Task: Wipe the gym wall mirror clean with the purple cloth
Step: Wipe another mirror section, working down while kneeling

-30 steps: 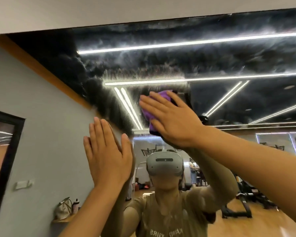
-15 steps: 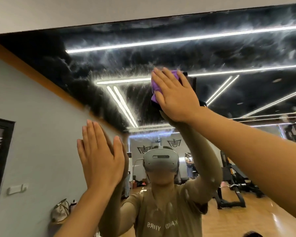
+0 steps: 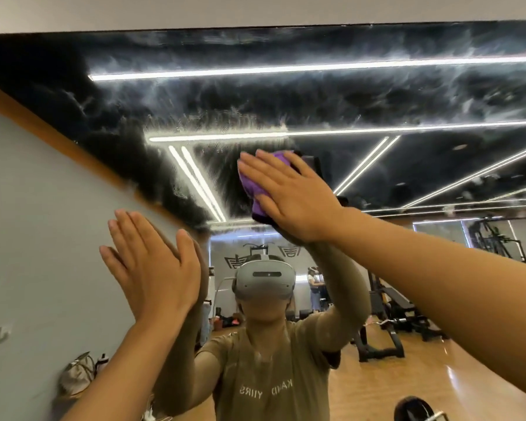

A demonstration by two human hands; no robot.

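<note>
Since half a second ago, your right hand (image 3: 289,196) has carried the purple cloth (image 3: 255,183) downward and slightly leftward across the glass, away from the long reflected light strip it was covering; your left hand (image 3: 152,268) has barely shifted.

Nearest to you, the left hand is raised with its palm toward the mirror (image 3: 377,95). Its fingers are straight and held close together, the thumb is set apart, and it holds nothing. Whether the palm actually touches the glass cannot be told.

Slightly higher and to the right, your right hand lies flat on the purple cloth and presses it against the mirror. The fingers are extended and lightly spread, not curled round the fabric. The cloth shows at the fingertips and along the left edge of the hand, with a dark fold below it.

On the glass, white streaky residue covers the upper band of the mirror, above and to both sides of the cloth.

Farther back, the reflection shows you in a grey headset (image 3: 264,279) and an olive shirt (image 3: 271,375), then a wooden floor (image 3: 392,387) with black gym equipment (image 3: 389,323) on the right.
</note>
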